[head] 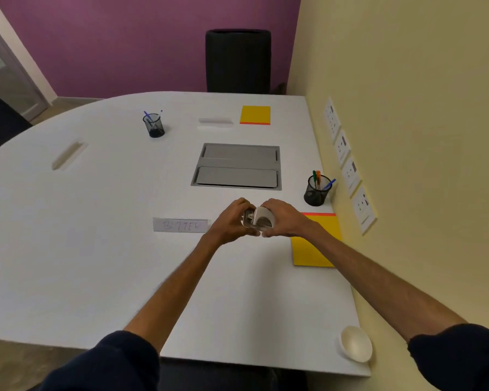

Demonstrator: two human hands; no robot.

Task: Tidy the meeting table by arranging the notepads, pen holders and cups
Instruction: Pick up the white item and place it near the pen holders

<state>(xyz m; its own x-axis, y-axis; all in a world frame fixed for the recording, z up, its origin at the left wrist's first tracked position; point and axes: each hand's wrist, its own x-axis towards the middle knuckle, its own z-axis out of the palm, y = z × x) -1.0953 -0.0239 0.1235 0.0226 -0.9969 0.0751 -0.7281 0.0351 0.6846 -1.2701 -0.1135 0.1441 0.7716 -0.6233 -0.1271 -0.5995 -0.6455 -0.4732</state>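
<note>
Two hands, left [232, 221] & right [283, 221], each w/ closed grip on stacked cups [259, 220] above tabletop [110, 249] center; another cup [356, 344] at near-right corner; notepad [315, 246] beside right hand.

The white table [96, 249] bears two yellow notepads [255, 114], two mesh pen holders [154, 126], a paper cup [356, 344].

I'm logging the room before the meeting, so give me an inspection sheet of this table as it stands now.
Surface: white table, grey cable hatch closed.
Job's things: two yellow notepads; two mesh pen holders; white cup near the front edge.
Clutter: name card.
Grippers: left hand and right hand both gripping stacked cups.
Cables: nothing seen.
Surroundings: black chair, wall sockets.
</note>
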